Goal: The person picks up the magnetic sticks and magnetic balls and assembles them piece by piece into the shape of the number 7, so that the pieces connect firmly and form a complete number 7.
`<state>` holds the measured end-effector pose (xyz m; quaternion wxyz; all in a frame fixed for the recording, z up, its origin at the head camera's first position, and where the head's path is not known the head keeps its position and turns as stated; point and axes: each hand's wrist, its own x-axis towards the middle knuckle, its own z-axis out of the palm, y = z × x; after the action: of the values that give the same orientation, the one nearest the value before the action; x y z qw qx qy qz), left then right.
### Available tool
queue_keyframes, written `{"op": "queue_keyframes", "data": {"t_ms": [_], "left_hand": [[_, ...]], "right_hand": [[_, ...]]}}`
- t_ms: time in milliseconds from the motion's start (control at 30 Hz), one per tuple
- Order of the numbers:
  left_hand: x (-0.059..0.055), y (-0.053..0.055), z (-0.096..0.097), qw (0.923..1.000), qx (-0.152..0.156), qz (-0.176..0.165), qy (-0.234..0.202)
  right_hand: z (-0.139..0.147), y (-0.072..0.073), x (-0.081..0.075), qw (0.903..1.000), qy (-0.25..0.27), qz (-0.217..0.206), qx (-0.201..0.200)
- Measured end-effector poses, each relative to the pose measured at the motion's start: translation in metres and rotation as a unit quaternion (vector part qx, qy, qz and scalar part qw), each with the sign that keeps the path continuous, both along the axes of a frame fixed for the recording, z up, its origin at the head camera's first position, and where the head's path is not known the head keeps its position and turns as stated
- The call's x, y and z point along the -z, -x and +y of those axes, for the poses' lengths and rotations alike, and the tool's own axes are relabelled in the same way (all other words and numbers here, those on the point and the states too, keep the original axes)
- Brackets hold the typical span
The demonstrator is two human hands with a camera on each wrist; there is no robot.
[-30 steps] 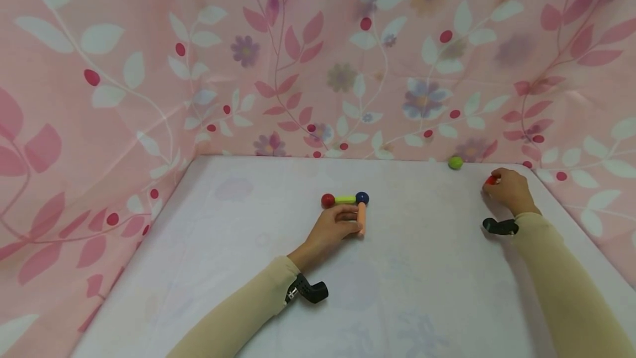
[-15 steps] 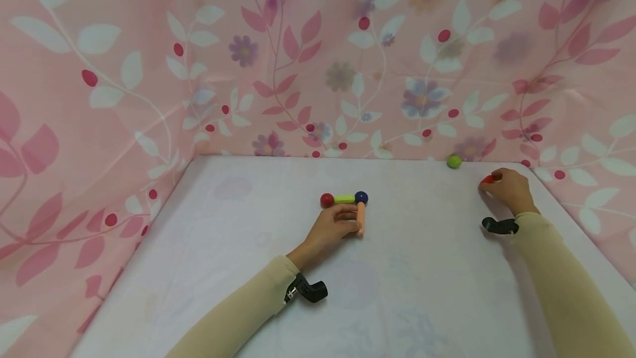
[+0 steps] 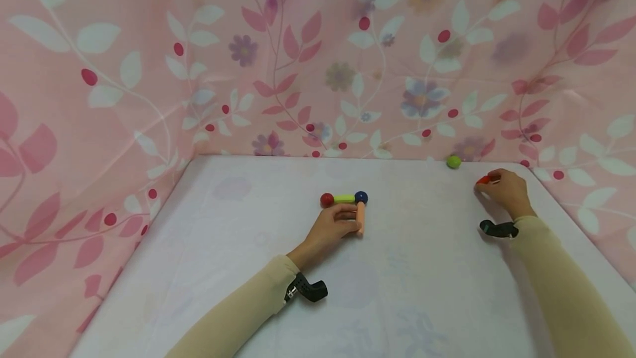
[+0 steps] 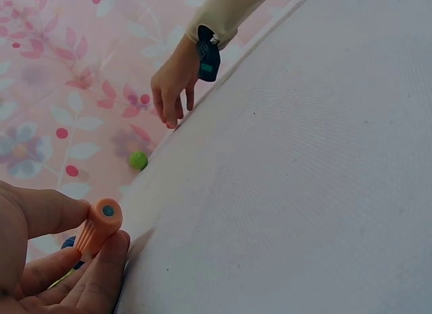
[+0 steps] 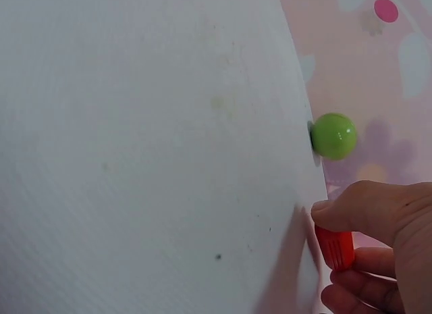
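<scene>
My left hand (image 3: 329, 228) pinches an orange magnetic rod (image 3: 360, 217) between thumb and fingers. A small metal disc shows in the rod's near end (image 4: 108, 211) in the left wrist view. Its far end meets a dark blue ball (image 3: 361, 197). From that ball a yellow-green rod (image 3: 344, 199) runs left to a red ball (image 3: 327, 199), forming a corner shape on the table. At the far right, my right hand (image 3: 508, 191) pinches a short red ridged rod (image 5: 335, 246) between thumb and fingers, close over the table. Part of this red rod is hidden by the thumb.
A bright green ball (image 3: 454, 162) lies at the table's back edge, left of and beyond the right hand. Behind the white-covered table (image 3: 427, 269) hangs a pink floral curtain (image 3: 318, 59). Black wrist cameras sit on both sleeves.
My right hand has shifted slightly left with the red rod, which now sticks out further from the fingers. The left hand and the joined pieces stay in place.
</scene>
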<state>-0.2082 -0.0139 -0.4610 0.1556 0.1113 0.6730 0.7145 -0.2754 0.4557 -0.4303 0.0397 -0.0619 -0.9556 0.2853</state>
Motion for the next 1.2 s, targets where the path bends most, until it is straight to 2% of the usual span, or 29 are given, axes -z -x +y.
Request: {"op": "queue_keyframes", "data": {"t_ms": [333, 600, 733, 967, 1200], "left_hand": [[-0.001, -0.001, -0.001, 0.9999, 0.000, -0.005, 0.011], [0.001, -0.002, 0.000, 1.0000, -0.004, -0.001, 0.009], [0.000, -0.003, 0.000, 1.0000, -0.004, -0.003, 0.002], [-0.002, -0.003, -0.001, 0.9999, -0.004, -0.005, 0.009], [-0.001, -0.001, -0.001, 0.9999, -0.003, -0.006, 0.011]], "right_hand": [[-0.009, -0.003, 0.006, 0.9998, 0.019, 0.001, 0.007], [-0.020, -0.006, 0.010, 0.9994, 0.019, 0.027, 0.006], [-0.029, -0.009, 0.008, 0.9990, 0.026, 0.036, 0.005], [-0.047, -0.009, 0.001, 0.9980, 0.058, 0.020, 0.012], [-0.059, -0.014, -0.006, 0.9973, 0.057, 0.046, 0.002]]}}
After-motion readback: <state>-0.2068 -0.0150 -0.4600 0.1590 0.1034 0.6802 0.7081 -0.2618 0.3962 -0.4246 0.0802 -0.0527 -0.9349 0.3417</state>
